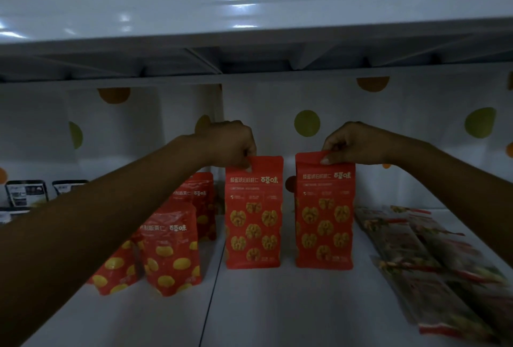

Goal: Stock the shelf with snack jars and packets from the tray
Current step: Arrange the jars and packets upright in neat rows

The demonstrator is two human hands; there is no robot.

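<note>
**Pinch grip at the top seal**

My left hand (233,146) pinches the left walnut packet (252,219) by its top seal; my right hand (352,144) likewise pinches the right walnut packet (323,216). Both stand upright on the shelf (277,305). I judge them light and soft-sided, so the flat seal holds best.

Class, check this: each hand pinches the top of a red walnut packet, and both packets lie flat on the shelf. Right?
No. In the head view the left walnut packet and right walnut packet stand upright on the shelf, the left hand pinching one top, the right hand the other.
</note>
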